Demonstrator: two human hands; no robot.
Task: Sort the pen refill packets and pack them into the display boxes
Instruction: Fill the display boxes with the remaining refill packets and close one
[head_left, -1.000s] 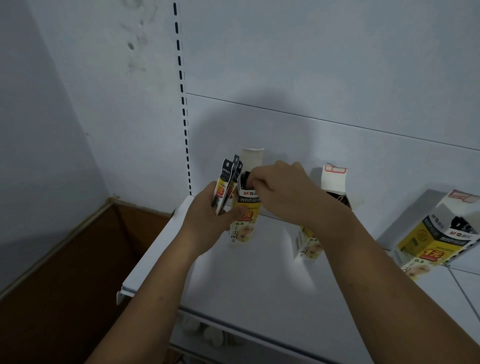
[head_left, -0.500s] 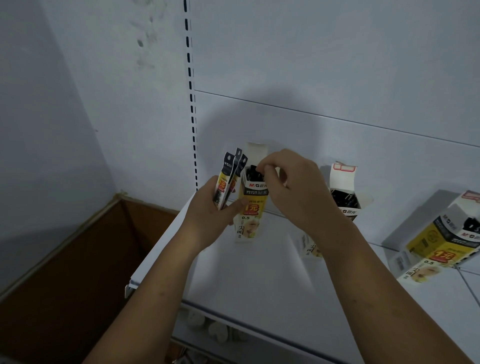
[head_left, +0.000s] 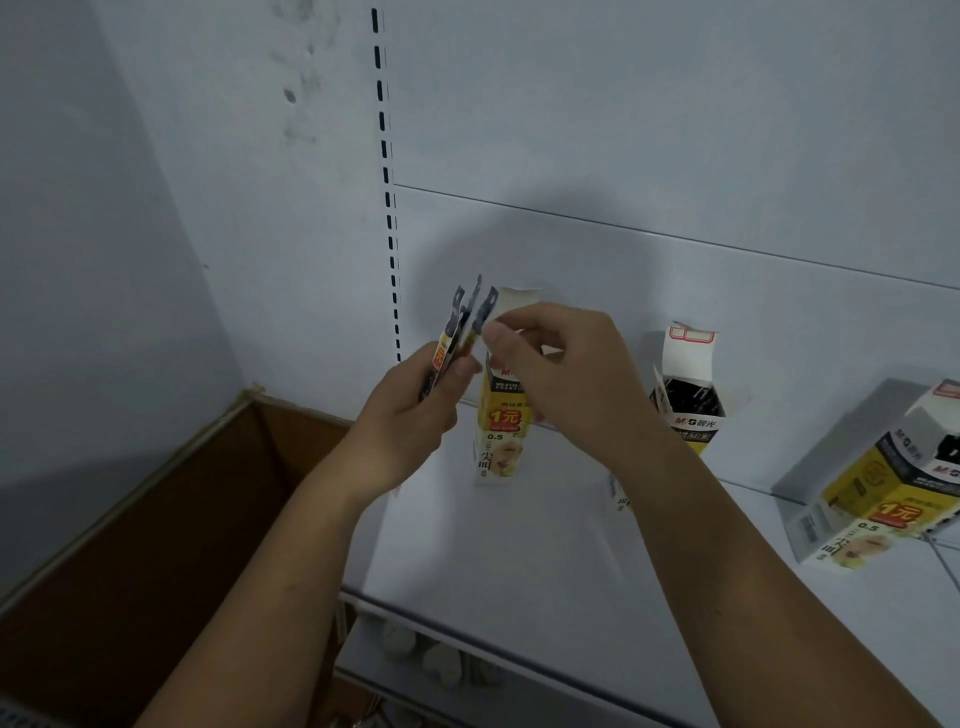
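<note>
My left hand (head_left: 410, 415) grips a small fan of black-and-yellow pen refill packets (head_left: 457, 332), held upright above the shelf's left end. My right hand (head_left: 566, 369) has come across to them, and its thumb and forefinger pinch the rightmost packet near its black top. Right behind both hands a yellow display box (head_left: 501, 421) stands upright with its white flap raised; its opening is hidden by my right hand. A second open display box (head_left: 685, 384) with black refills inside stands to the right.
A third display box (head_left: 883, 483) lies tilted at the right end of the white shelf (head_left: 493, 545). An open brown cardboard carton (head_left: 156, 519) sits lower left. Small pale items lie on the lower shelf (head_left: 415, 649). A slotted upright runs up the back wall.
My right hand left the top of the yellow box and moved left onto the packets in my left hand. My left hand stayed almost still.
</note>
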